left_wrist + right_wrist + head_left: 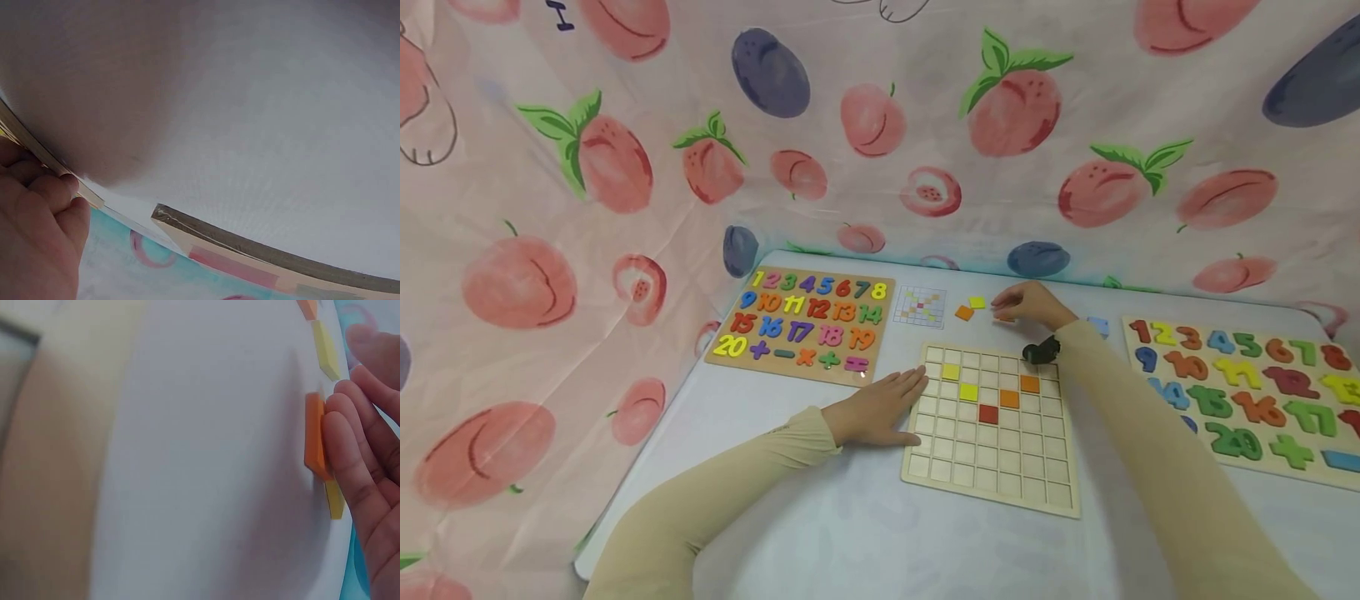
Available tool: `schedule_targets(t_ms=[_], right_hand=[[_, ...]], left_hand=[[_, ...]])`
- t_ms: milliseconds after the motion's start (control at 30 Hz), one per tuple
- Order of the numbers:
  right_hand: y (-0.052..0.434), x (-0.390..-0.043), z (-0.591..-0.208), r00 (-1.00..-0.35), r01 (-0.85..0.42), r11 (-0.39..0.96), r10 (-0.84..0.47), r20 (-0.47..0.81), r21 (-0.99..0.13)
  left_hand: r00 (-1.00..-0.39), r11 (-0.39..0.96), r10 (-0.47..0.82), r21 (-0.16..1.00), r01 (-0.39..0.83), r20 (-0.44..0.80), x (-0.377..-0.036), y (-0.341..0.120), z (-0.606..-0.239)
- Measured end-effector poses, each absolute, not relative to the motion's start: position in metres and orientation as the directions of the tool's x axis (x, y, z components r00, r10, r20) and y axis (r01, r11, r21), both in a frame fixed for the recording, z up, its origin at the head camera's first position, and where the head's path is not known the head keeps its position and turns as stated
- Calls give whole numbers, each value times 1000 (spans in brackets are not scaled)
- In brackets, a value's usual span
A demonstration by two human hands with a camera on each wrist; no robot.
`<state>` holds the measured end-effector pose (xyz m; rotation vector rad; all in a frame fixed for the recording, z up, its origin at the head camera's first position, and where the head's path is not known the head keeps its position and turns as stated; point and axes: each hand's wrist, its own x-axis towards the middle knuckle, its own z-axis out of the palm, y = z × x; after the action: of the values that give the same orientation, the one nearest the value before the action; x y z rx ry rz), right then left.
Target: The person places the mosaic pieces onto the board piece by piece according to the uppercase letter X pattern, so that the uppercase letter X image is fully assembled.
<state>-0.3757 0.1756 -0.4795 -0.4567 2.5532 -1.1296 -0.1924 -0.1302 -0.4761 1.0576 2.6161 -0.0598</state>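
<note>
A wooden grid board point(992, 467) lies in the middle of the white table, with yellow, orange and red tiles in a few of its cells. My left hand point(880, 406) lies flat on the table, its fingers point(47, 187) against the board's left edge point(31, 147). Beyond the board, my right hand point(1026, 302) reaches to an orange tile point(314, 440). Its fingertips point(347, 447) touch that tile, and the thumb stays apart from it. A yellow tile point(335, 499) shows partly under the fingers. Another orange tile point(964, 312) and yellow tile point(977, 302) lie loose just to the left.
A small pattern card point(919, 306) lies behind the board. A number puzzle point(805, 325) sits at the left and a second number puzzle point(1247, 400) at the right. Fruit-print cloth point(880, 150) hangs around the table. The table's front edge is close to me.
</note>
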Motion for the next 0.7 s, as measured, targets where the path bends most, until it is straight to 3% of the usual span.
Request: schedule_targets(t_ms=[367, 700], right_hand=[[156, -374, -477, -898, -162, 657, -407, -165, -736], [176, -376, -479, -903, -170, 667, -400, -156, -725]], left_hand=[[-669, 716, 682, 80, 693, -296, -193, -130, -476], [-675, 725, 670, 77, 685, -310, -192, -130, -476]])
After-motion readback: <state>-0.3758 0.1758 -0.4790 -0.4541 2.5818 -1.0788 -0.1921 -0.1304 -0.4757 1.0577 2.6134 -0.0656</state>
